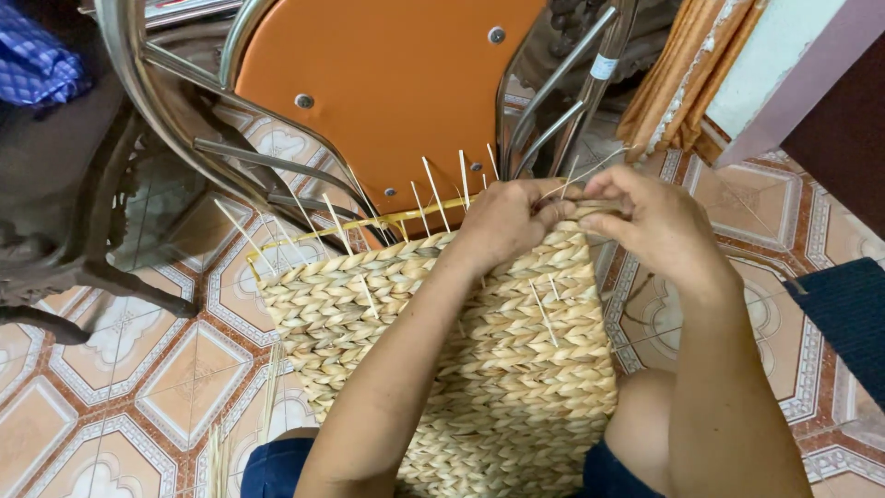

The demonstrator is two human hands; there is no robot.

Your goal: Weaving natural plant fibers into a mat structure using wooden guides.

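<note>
The left hand (505,219) and right hand (656,221) cover the woven mat's (516,369) top right edge, so the fingertips' grip there seems closed but stays hidden.

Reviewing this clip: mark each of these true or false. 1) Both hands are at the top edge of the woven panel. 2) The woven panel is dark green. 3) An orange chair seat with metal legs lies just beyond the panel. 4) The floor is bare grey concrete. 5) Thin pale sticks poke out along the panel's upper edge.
1) True: the left hand and right hand meet at the top edge of the woven panel.
2) False: it is pale straw-coloured braid.
3) True: the orange chair seat with metal legs sits behind it.
4) False: the floor is patterned tile in orange and white.
5) True: thin pale sticks stand up along that edge.
</note>
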